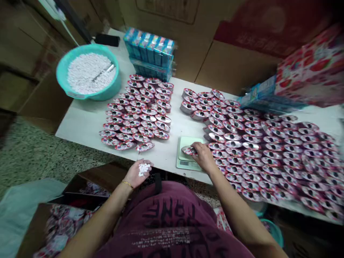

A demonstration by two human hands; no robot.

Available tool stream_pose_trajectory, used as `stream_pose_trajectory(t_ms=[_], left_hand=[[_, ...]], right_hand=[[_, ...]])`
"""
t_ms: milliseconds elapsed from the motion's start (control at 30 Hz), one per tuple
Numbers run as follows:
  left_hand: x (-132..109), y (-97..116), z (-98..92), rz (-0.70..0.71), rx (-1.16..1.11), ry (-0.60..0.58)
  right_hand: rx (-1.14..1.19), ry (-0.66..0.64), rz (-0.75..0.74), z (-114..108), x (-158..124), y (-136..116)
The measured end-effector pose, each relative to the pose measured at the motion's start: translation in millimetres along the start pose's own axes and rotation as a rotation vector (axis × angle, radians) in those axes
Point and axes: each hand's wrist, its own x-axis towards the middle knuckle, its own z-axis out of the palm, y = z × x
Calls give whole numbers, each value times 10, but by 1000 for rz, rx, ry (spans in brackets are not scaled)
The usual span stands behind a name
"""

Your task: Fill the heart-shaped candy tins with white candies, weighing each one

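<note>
Some white pellets [143, 169] lie in the upturned, loosely cupped left hand [135, 175]. Well apart from it, the right hand [203, 156] pinches a patterned packet [186, 150] over a pale green scale [185, 163] on the bench [86, 125]; contact is unclear. Similar packets [252, 146] stand in rows either side, with a turquoise basin [110, 92] far left.

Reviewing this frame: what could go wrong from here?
Loose white pieces sit in the upturned left hand and might spill if it tilts. The right hand has hold of a single packet at the scale, so its pressure could skew any reading. Standing packets crowd the table's front edge; the right forearm might knock some off.
</note>
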Motion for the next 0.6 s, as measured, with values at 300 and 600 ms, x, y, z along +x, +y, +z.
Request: stream_pose_trajectory(t_ms=[300, 600], left_hand=[[176, 23, -23, -37, 40, 52], [601, 41, 166, -120, 107, 20]], right_hand=[[-22, -54, -108, 321, 482, -1075], [-207, -38, -136, 255, 990, -1063]])
